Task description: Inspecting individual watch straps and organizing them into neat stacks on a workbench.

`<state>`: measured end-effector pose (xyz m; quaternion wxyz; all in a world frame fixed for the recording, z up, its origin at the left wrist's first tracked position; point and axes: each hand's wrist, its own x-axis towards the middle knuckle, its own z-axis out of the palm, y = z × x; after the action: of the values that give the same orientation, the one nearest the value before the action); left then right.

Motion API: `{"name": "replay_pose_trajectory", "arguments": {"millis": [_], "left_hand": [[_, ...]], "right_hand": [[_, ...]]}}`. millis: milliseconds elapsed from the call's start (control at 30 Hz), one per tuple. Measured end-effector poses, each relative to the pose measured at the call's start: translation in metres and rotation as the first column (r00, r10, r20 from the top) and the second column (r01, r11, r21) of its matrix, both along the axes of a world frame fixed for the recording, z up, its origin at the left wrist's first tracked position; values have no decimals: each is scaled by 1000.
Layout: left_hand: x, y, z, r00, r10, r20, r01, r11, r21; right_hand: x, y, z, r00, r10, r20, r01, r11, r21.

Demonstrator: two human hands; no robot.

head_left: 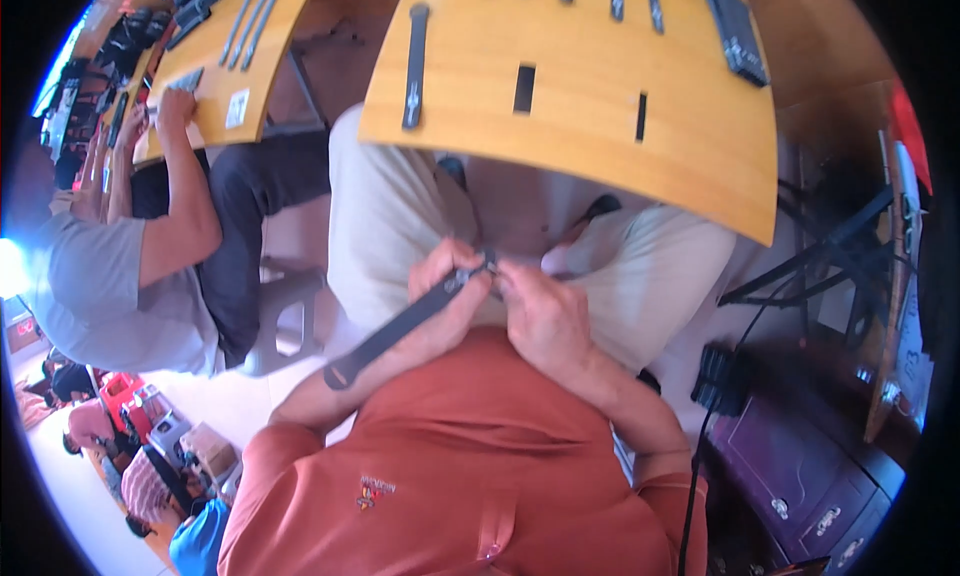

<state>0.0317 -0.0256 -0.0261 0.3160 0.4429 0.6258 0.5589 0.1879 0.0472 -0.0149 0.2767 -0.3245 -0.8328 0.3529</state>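
Both hands (pixel 445 288) (pixel 548 314) hold a dark strap (pixel 400 327) with blurred pale print (pixel 458 279).

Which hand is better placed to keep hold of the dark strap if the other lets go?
Probably the left hand: it grips the dark strap near its upper end, and the long free part trails out on that side. The right hand seems to be only at the tip.

1 head-worn fisheye looks down, close above left hand (pixel 434 272) and right hand (pixel 548 313), facing a table (pixel 580 126).
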Motion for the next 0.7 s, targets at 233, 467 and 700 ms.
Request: {"name": "replay_pose_trajectory", "arguments": {"millis": [233,467,700], "left_hand": [[2,-4,-9,1000,-6,21,6,1000,-1],[-2,0,-3,998,-46,-40,46,999,6],[3,-5,-10,996,-90,29,90,996,-18]], "right_hand": [[-1,0,-8,1000,7,-17,-9,990,-142],[0,1,4,977,-3,213,-17,996,93],[-6,0,-31,984,-85,-159,43,967,-252]]}}
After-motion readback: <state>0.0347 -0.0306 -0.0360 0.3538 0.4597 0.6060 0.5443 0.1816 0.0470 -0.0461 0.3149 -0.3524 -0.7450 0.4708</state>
